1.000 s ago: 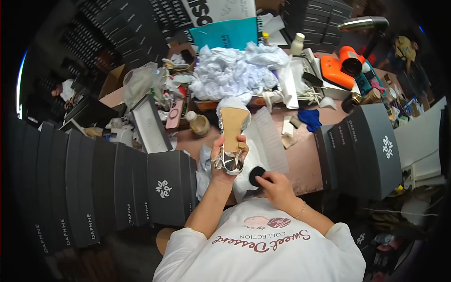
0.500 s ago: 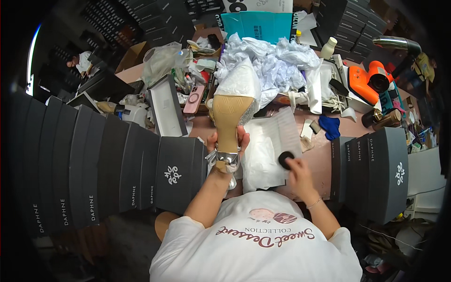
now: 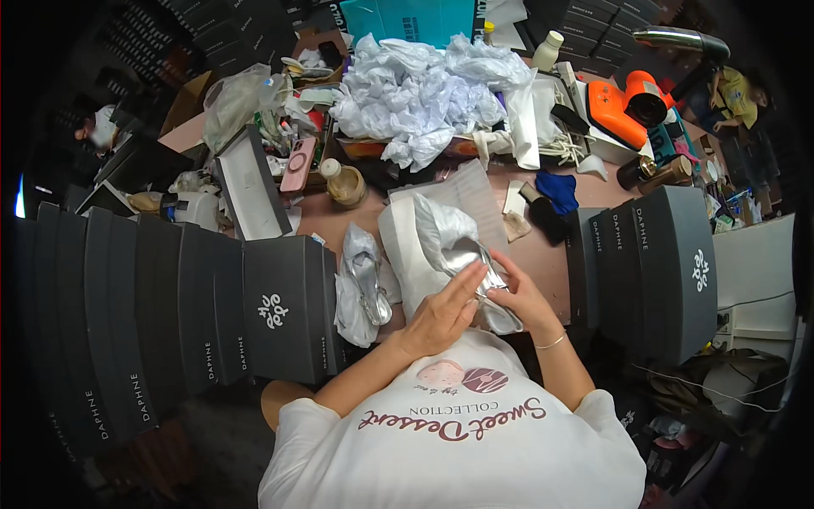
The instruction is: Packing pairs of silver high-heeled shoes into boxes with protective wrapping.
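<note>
1. Near the middle of the view, just in front of the white shirt [image 3: 441, 433], the silver shoe [image 3: 465, 248] lies between both hands, its white-wrapped toe toward 11 o'clock and its heel end toward 5.
2. The left forearm [image 3: 365, 373] comes in from 7 o'clock; the left hand [image 3: 441, 314] is laid flat, fingers straight and together, tips toward 1 to 2 o'clock against the shoe's strap. Whether it grips cannot be told.
3. The right forearm [image 3: 566, 365] rises from between 4 and 5 o'clock, a bracelet [image 3: 551, 343] at the wrist; the right hand [image 3: 521, 297] points toward 11, thumb and forefinger clamped on the shoe's side.
4. Both hands meet at the rear half of the shoe, over a white sheet [image 3: 400, 263] on the bench [image 3: 551, 276].
5. From the held shoe, a second silver shoe [image 3: 365, 267] in thin wrapping lies at 9 o'clock, a bottle [image 3: 346, 187] at 10, crumpled paper [image 3: 415, 102] between 11 and 12, a blue cloth [image 3: 557, 191] at 2, and dark boxes [image 3: 661, 263] at 3.
</note>
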`<state>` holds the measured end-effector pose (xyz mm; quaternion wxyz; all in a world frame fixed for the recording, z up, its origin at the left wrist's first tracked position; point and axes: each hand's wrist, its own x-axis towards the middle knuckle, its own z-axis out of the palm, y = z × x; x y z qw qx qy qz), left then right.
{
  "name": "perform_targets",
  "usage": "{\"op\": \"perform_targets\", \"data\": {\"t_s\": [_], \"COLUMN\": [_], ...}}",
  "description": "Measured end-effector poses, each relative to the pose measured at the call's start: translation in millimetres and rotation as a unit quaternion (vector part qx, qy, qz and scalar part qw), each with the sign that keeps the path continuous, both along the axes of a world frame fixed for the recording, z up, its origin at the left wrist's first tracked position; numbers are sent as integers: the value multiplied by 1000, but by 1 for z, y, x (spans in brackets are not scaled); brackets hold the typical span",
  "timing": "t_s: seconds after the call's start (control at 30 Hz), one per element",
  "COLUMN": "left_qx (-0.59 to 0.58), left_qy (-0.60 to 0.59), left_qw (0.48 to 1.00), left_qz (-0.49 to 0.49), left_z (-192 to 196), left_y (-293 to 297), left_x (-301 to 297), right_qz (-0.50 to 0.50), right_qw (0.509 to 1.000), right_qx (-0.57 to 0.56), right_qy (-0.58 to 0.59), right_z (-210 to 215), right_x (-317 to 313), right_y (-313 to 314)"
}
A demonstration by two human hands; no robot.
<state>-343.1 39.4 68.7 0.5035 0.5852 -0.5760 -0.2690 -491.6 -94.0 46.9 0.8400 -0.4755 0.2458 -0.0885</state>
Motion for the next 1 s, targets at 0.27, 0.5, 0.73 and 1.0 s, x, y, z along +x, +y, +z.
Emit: {"op": "perform_targets", "data": {"t_s": [0.27, 0.5, 0.73, 1.0], "left_qx": [279, 403, 199, -75], "left_qy": [-233, -336, 189, 510], "left_qw": [932, 851, 934, 815], "left_qz": [23, 1, 228, 263], "left_z": [-108, -121, 21, 15], "left_y": [-45, -48, -17, 78], "left_x": [47, 52, 39, -9], "right_qz": [-275, -188, -23, 313], "right_qw": [953, 828, 920, 934], "right_qx": [64, -435, -392, -128], "right_qy": [111, 300, -21, -115], "right_z": [-117, -148, 2, -7], "right_x": [-104, -111, -51, -27], "right_y": [-11, -26, -36, 39]}}
